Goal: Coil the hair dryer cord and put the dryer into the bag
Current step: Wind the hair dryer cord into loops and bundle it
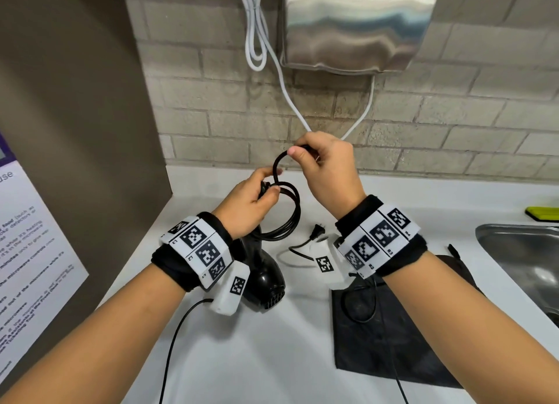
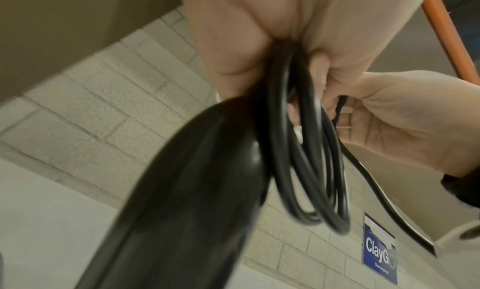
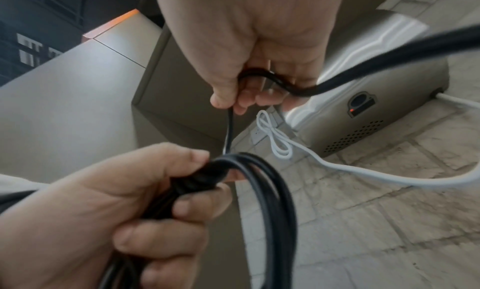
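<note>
Head view: left hand [image 1: 246, 204] grips coiled cord [image 1: 290, 216]; right hand [image 1: 326, 167] pinches it.

Glossy black plastic dryer [image 1: 266, 279], matt cloth bag [image 1: 378, 343], brushed-metal hand dryer [image 1: 357, 25], rough brick wall [image 1: 453, 116].

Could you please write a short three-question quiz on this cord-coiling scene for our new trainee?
1. True or false: the black hair dryer is already inside the flat black cloth bag.
2. Which hand grips the gathered loops of the black power cord?
A. the left hand
B. the right hand
C. neither
3. Fill in: the cord's black two-pin plug lies on the white ____, between the dryer and the bag.

Key:
1. False; the dryer hangs below the left hand, and the bag lies flat beside the steel sink.
2. A; the right hand pinches the next loop above it.
3. Countertop.
</note>
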Demonstrator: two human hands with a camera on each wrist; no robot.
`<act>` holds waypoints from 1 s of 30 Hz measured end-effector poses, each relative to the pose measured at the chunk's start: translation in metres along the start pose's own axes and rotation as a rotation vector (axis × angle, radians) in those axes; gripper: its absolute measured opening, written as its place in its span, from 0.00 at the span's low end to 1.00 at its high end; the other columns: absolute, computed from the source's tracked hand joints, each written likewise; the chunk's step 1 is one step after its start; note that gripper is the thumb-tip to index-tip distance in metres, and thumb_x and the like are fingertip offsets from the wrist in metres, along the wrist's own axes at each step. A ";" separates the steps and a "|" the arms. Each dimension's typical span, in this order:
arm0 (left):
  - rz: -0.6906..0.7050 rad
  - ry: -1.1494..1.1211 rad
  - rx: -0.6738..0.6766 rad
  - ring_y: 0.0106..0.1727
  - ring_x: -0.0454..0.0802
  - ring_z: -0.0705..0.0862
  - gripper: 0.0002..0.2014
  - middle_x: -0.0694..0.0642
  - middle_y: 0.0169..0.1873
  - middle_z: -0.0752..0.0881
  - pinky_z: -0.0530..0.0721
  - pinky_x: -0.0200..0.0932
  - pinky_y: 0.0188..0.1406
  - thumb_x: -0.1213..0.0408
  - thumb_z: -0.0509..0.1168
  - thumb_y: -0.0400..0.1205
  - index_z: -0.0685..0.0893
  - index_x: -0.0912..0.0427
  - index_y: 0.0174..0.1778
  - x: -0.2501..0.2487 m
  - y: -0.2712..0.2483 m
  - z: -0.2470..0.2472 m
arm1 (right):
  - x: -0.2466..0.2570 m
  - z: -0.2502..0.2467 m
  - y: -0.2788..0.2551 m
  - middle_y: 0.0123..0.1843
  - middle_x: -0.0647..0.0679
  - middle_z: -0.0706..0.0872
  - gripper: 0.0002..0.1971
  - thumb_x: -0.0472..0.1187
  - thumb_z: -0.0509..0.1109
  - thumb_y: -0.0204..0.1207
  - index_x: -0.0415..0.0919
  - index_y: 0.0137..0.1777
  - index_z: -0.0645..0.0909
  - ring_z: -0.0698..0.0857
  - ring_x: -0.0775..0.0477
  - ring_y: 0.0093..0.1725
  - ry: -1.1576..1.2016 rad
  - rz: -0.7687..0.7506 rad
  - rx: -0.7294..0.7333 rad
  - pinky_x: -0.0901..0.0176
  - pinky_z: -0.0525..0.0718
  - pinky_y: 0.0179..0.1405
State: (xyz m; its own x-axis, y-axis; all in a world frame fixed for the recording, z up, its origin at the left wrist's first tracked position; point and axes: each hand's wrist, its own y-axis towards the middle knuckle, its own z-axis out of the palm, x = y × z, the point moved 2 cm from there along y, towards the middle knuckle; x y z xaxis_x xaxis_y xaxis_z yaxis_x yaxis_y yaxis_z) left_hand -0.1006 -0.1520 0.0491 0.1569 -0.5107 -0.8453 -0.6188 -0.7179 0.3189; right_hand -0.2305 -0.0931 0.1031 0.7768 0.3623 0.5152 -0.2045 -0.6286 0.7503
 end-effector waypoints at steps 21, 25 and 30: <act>-0.024 0.012 -0.160 0.22 0.47 0.71 0.04 0.57 0.31 0.75 0.73 0.46 0.32 0.65 0.56 0.85 0.73 0.55 0.45 0.009 0.009 -0.011 | -0.020 0.017 -0.053 0.15 0.56 0.62 0.24 0.42 0.63 0.77 0.50 0.19 0.61 0.61 0.58 0.20 0.207 0.198 0.197 0.68 0.59 0.22; -0.065 -0.085 -0.159 0.16 0.38 0.67 0.10 0.53 0.29 0.73 0.71 0.41 0.27 0.65 0.54 0.86 0.72 0.49 0.39 0.011 0.011 -0.009 | -0.019 0.032 -0.068 0.17 0.56 0.63 0.21 0.46 0.59 0.77 0.52 0.22 0.62 0.65 0.54 0.19 0.082 0.128 0.292 0.67 0.61 0.23; -0.083 -0.146 -0.133 0.17 0.38 0.64 0.11 0.54 0.28 0.68 0.68 0.34 0.20 0.66 0.53 0.86 0.73 0.50 0.39 0.011 0.012 -0.008 | -0.015 0.040 -0.071 0.20 0.57 0.65 0.21 0.44 0.59 0.80 0.52 0.25 0.59 0.66 0.57 0.22 -0.157 0.017 0.414 0.61 0.62 0.25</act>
State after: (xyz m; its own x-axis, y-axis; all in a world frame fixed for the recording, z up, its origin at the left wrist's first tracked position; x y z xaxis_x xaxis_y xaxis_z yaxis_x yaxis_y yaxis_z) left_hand -0.1000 -0.1698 0.0474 0.0836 -0.3804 -0.9210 -0.5001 -0.8154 0.2914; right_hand -0.2038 -0.0813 0.0260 0.8631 0.2605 0.4326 0.0132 -0.8680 0.4963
